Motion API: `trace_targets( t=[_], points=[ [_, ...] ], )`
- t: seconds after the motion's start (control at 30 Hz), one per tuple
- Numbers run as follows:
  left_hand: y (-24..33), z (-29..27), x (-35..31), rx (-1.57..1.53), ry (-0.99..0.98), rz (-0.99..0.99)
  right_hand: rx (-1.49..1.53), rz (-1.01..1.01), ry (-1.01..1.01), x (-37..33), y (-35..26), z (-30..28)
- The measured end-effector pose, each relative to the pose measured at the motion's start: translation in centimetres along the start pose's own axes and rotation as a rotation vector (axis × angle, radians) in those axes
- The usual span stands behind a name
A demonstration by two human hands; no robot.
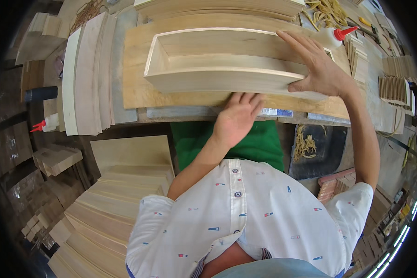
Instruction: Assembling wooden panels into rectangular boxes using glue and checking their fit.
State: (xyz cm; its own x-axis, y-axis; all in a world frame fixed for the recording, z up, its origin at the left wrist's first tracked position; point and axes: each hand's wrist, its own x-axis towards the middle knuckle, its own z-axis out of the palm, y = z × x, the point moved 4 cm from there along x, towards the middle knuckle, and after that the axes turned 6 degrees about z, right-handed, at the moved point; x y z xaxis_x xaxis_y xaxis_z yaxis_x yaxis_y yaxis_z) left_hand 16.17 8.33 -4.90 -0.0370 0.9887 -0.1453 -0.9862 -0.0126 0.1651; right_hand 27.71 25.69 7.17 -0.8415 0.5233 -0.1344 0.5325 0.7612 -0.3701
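A long, shallow box of pale wood (pixel 222 82), with an open top, lies across a plywood board (pixel 134 90) on the bench. My right hand (pixel 323 69) spans the box's right end, its thumb on the near wall and its fingers reaching over to the far wall. Close to the box's near side is my left hand (pixel 236 119), empty, with its fingers stretched out toward the board's front edge. Its fingertips are partly hidden at the box's lower edge. Just beyond my right hand lies a white squeeze bottle (pixel 328 38) with a red nozzle.
Thin wooden panels (pixel 90 74) stand stacked at left, near a second red-nozzled bottle (pixel 51 122). More panels (pixel 120 199) are piled below left. Rubber bands (pixel 329 13) lie at the back right. A black tray (pixel 319 148) holds yellowish strips. Green cloth (pixel 264 143) covers my lap.
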Motion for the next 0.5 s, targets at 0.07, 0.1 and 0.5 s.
trace_targets(
  t=[0.07,0.1,0.5],
  points=[
    [0.5,-0.4,1.8,-0.041,-0.026,0.061,0.016,0.019,-0.025,-0.2,0.4,-0.2],
    [0.6,-0.5,2.8,-0.089,-0.049,0.125,0.03,0.036,-0.057,0.2,0.7,-0.4],
    [-5.8,0.3,5.7,-0.21,-0.124,-0.077,0.005,0.02,-0.003,0.2,-0.4,-0.3]
  ],
)
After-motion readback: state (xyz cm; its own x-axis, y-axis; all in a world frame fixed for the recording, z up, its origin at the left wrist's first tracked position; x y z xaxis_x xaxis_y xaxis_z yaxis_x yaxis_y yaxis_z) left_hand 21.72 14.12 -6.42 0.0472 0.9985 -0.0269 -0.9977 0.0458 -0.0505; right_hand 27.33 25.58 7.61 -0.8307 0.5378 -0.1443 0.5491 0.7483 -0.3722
